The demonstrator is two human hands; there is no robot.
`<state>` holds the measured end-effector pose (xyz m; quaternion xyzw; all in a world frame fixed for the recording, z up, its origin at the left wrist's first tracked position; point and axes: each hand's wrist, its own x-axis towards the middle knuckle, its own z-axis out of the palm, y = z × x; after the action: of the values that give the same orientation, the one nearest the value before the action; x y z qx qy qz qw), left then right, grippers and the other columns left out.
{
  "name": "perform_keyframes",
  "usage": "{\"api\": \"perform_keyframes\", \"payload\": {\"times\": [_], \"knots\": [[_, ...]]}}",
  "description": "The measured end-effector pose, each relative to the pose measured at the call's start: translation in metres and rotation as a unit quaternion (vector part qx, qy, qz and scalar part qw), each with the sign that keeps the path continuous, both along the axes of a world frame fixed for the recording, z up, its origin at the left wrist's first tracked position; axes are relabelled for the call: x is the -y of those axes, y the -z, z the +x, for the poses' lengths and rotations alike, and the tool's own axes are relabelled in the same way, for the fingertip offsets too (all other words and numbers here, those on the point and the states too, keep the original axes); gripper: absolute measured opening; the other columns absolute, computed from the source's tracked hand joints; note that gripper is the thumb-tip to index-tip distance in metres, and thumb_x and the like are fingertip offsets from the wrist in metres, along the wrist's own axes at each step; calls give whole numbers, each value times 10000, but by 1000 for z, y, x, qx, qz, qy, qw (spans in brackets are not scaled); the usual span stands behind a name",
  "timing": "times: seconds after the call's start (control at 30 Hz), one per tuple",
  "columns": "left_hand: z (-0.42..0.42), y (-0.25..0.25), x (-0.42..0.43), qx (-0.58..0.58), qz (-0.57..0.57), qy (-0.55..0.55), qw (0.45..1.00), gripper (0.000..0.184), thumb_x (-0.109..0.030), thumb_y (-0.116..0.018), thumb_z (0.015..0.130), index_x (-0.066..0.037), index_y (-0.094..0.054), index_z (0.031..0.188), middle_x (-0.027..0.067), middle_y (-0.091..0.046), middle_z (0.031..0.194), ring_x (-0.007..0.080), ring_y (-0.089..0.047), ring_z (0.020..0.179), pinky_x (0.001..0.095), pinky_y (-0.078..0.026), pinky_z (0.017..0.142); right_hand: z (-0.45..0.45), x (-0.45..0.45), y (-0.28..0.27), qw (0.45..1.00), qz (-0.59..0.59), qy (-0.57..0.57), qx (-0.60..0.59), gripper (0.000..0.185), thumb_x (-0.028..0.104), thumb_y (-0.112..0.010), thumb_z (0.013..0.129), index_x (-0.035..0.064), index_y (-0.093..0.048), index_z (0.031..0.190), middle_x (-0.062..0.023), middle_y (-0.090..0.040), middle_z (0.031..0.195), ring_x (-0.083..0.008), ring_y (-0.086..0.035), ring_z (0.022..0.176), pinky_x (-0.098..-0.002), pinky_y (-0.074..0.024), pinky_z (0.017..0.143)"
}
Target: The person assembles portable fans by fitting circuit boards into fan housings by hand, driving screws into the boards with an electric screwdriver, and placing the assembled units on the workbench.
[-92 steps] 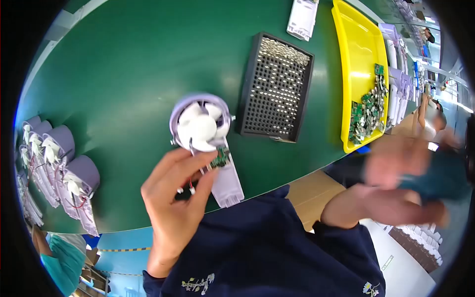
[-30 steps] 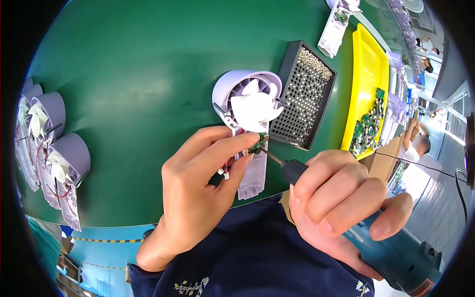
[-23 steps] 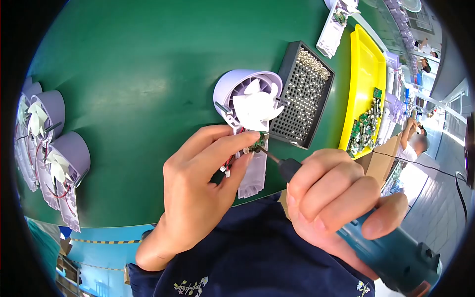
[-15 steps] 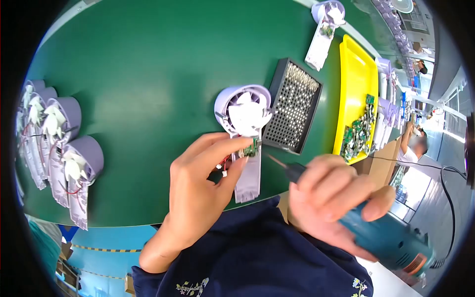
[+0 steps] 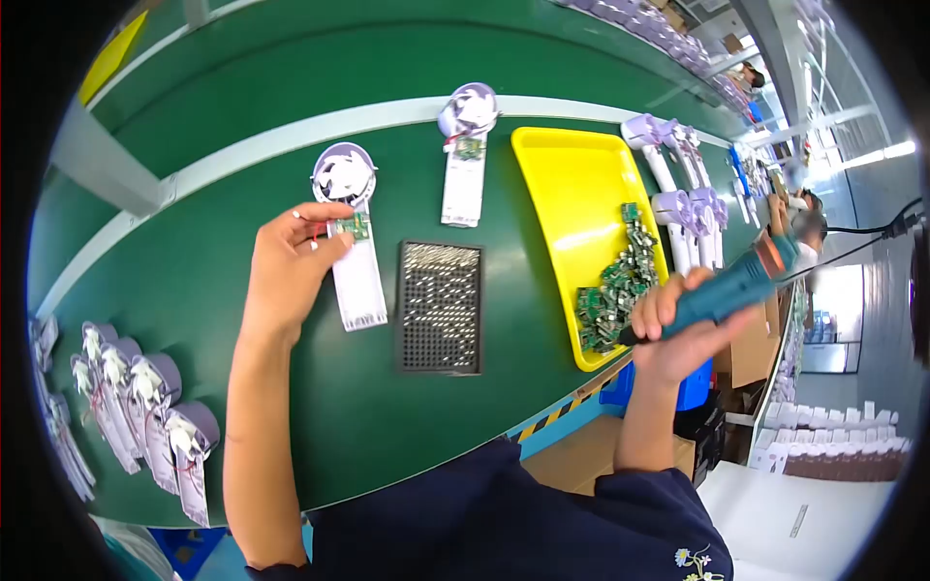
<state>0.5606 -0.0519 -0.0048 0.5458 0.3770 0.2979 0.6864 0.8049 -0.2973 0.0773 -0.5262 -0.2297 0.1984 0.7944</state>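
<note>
My left hand pinches a small green circuit board between thumb and fingers. The board lies over the upper part of the handle of a lilac-and-white fan housing, just below the white fan blades. Red wires with a white connector show beside my fingers. My right hand is wrapped round a teal electric screwdriver, held up at the right near the yellow tray. Its dark nose points down-left; the bit cannot be made out. A black tray of screws lies right of the fan housing.
A yellow tray holds a heap of green circuit boards. Another fan housing lies near the bench's back rail. Several fan housings sit at left, more at right. A cord trails from the screwdriver. Another person works far right.
The view has turned and pulled back. My right hand has swung the screwdriver away from the fan housing, out to the right. My left hand stays on the circuit board; the housing now lies farther from the screw tray.
</note>
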Motion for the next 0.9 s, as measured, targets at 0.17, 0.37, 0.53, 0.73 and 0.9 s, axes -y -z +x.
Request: {"api": "perform_keyframes", "payload": {"times": [0.17, 0.37, 0.53, 0.73, 0.9], "knots": [[36, -4, -35, -37, 21, 36, 998, 243, 51, -673, 836, 1, -696, 1073, 54, -665, 922, 114, -613, 836, 257, -505, 794, 83, 11, 6, 944, -288, 13, 161, 515, 572, -448, 1005, 63, -523, 988, -21, -496, 662, -99, -444, 424, -257, -370, 398], [72, -6, -60, -54, -11, 56, 997, 254, 29, -683, 858, -16, -681, 1108, 5, -639, 856, 113, -623, 806, 259, -514, 776, 156, -10, 17, 775, -475, 86, 409, 355, 298, -818, 774, 25, -640, 915, -107, -680, 766, -246, -678, 695, -374, -527, 675], [87, -1, -57, -41, 11, 56, 998, 246, 42, -686, 858, -14, -683, 1097, 2, -638, 832, 98, -628, 775, 253, -535, 740, 181, -24, 43, 693, -571, 75, 434, 588, 325, -821, 734, 4, -601, 1174, -258, -701, 921, -428, -688, 889, -485, -541, 785], [97, 3, -55, -24, 8, 35, 999, 236, 66, -693, 840, -6, -693, 1065, 25, -662, 865, 106, -643, 780, 253, -554, 735, 172, -31, 42, 650, -594, 99, 464, 497, 250, -791, 745, -3, -629, 1141, -252, -694, 894, -420, -685, 851, -476, -537, 770], [105, 5, -50, -19, 0, 40, 999, 255, 74, -698, 824, -1, -691, 1068, 40, -669, 880, 118, -647, 790, 253, -545, 738, 179, -27, 46, 682, -547, 112, 473, 258, 218, -739, 780, 45, -636, 940, -200, -684, 810, -394, -680, 783, -453, -528, 714]]}}
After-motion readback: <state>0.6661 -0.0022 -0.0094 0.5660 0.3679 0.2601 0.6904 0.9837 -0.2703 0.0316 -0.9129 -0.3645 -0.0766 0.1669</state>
